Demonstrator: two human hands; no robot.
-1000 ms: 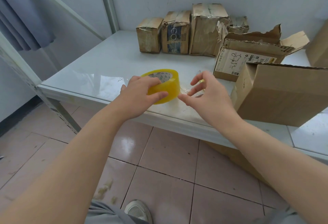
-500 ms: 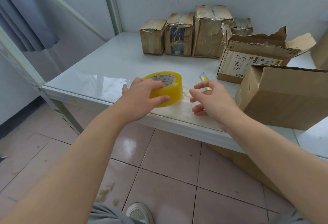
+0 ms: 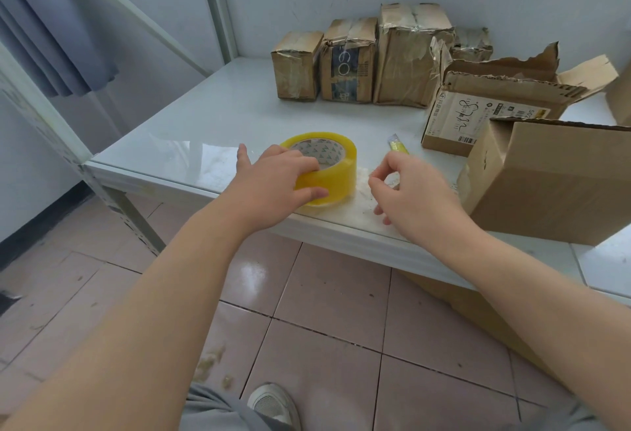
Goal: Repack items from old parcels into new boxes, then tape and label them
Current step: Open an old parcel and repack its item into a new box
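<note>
A yellow roll of packing tape (image 3: 336,176) lies flat near the front edge of the white table (image 3: 205,130). My left hand (image 3: 273,188) grips the roll from the left, fingers over its top rim and thumb on its side. My right hand (image 3: 409,191) hovers just right of the roll, thumb and forefinger curled toward each other close to its side; whether they pinch a clear tape end I cannot tell. A plain brown cardboard box (image 3: 553,188) stands right of that hand. Several worn, taped old parcels (image 3: 348,61) line the back wall.
A small yellow stick-like item (image 3: 396,145) lies just beyond my right hand. A torn, opened printed carton (image 3: 485,116) stands behind the brown box. A metal shelf frame (image 3: 37,102) rises at the left. Tiled floor and my shoe (image 3: 273,403) are below.
The roll has come down to lie on the table under my left hand. My right hand's fingers went from pulling away, to spread, to curled in a pinch beside the roll.
</note>
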